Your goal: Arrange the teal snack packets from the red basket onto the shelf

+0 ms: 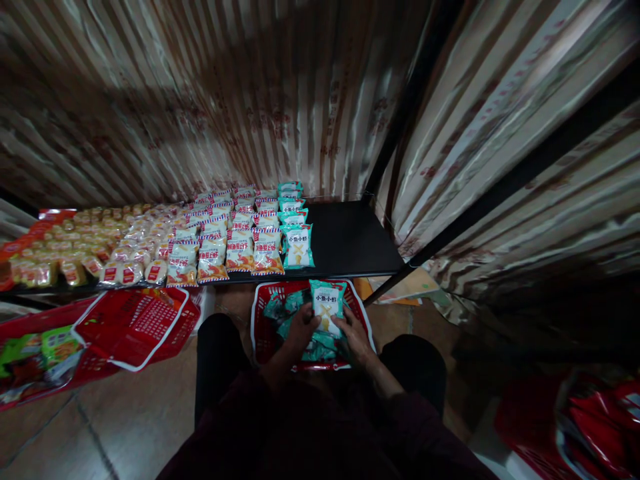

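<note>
Between my two hands, upright with its printed front showing, is a teal and white snack bag (328,303). My left hand (300,330) grips its left edge with the thumb on the front, and my right hand (355,335) holds the right edge the same way. Beneath them a red shopping basket (257,317) with a white rim contains several more teal bags (295,301). A column of matching teal bags (299,245) stands on the black shelf (345,237), beside rows of white and orange snack bags (240,250).
Small wrapped cakes (75,240) fill the shelf's left part. Red baskets with packaged goods stand at lower left (135,327) and lower right (540,420). A dark shelf post (425,250) slants along the right side, and pleated curtains (280,100) hang behind.
</note>
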A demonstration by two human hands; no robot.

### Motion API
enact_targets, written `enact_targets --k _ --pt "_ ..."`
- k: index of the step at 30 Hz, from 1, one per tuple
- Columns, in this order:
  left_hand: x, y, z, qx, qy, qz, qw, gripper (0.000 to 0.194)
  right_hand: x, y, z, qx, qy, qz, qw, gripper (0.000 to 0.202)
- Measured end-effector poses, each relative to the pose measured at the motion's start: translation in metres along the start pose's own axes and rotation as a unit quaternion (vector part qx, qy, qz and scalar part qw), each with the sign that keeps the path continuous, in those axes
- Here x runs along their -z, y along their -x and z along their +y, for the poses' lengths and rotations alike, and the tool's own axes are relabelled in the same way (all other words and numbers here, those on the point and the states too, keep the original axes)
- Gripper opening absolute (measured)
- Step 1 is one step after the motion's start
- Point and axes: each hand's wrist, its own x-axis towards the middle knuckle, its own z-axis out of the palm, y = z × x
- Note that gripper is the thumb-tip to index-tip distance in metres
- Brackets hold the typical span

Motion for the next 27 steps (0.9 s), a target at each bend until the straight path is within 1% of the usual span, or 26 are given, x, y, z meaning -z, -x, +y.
enact_targets --k 3,6,9,12,16,19,22,27 --pt "-0.004 -0.002 0.002 -0.035 -0.053 0.002 0.998 0.046 0.005 -0.001 -0.001 0.020 -0.016 -0.025 0.999 0.063" --pt "-0.010 -0.003 0.008 -0.085 -0.097 0.010 0.992 0.043 0.009 -0.003 -0.005 0.042 -0.024 -0.038 0.998 0.061" --pt "-0.018 -0.003 0.021 -0.140 -0.133 0.008 0.981 0.041 0.011 -0.007 -0.016 0.061 -0.004 -0.034 0.998 0.062" --pt "-0.028 -0.005 0.039 -0.171 -0.143 0.005 0.975 0.039 0.011 -0.014 -0.033 0.084 0.030 -0.022 0.996 0.061" --pt "-0.043 -0.014 0.064 -0.194 -0.147 0.019 0.970 0.039 0.011 -0.030 -0.056 0.116 0.041 -0.008 0.992 0.058" --pt "-0.051 -0.024 0.078 -0.214 -0.142 0.023 0.966 0.039 0.011 -0.045 -0.070 0.141 0.056 0.009 0.988 0.053" --pt "-0.058 -0.034 0.089 -0.219 -0.157 0.041 0.962 0.039 0.009 -0.060 -0.081 0.151 0.055 0.016 0.987 0.053" --pt "-0.070 -0.051 0.102 -0.220 -0.188 0.093 0.953 0.042 0.006 -0.088 -0.093 0.151 0.038 0.023 0.988 0.061"
